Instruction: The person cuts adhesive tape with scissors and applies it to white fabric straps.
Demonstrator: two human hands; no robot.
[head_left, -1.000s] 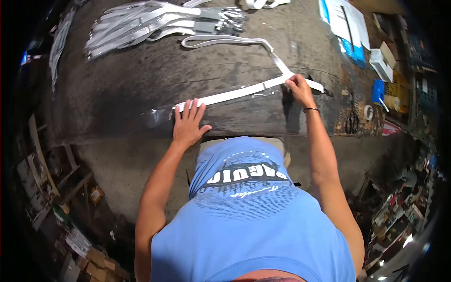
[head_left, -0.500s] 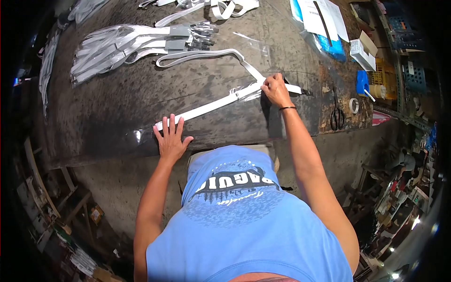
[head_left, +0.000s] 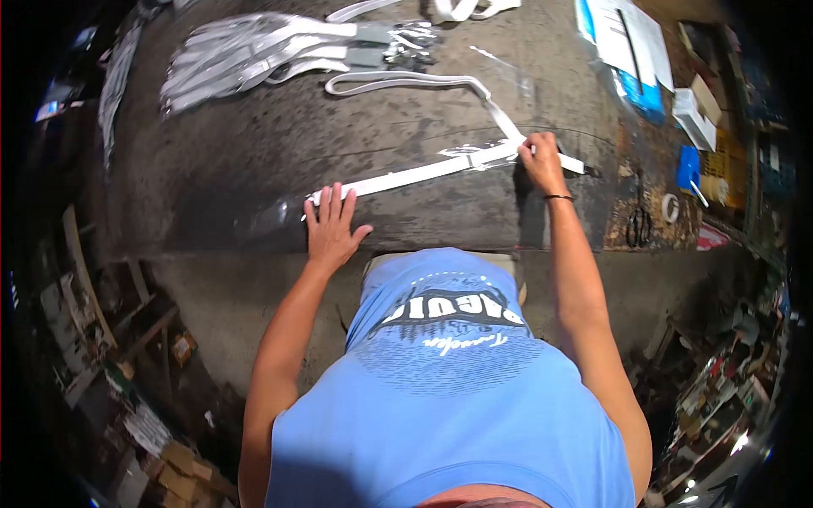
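Note:
A long white strap (head_left: 406, 177) lies slantwise across the dark table, with clear plastic film (head_left: 481, 157) around its middle right part. My left hand (head_left: 334, 233) rests at the strap's left end, fingers spread and laid flat. Near the other end, my right hand (head_left: 544, 166) pinches the strap, and a short piece with a dark tip sticks out to its right. From beside the right hand, a looped length of white strap (head_left: 398, 81) runs up and to the left. What lies under the right fingertips is hidden.
Bagged white straps (head_left: 262, 52) lie in a bundle at the upper left, and more straps at the top. Black scissors (head_left: 638, 222) and a tape roll (head_left: 670, 207) sit at right, below papers (head_left: 631, 42) and a small white box (head_left: 696, 118). The table's front edge borders me.
The view has shifted, so the table and its things appear farther right and higher. Both hands keep about the same places on the strap.

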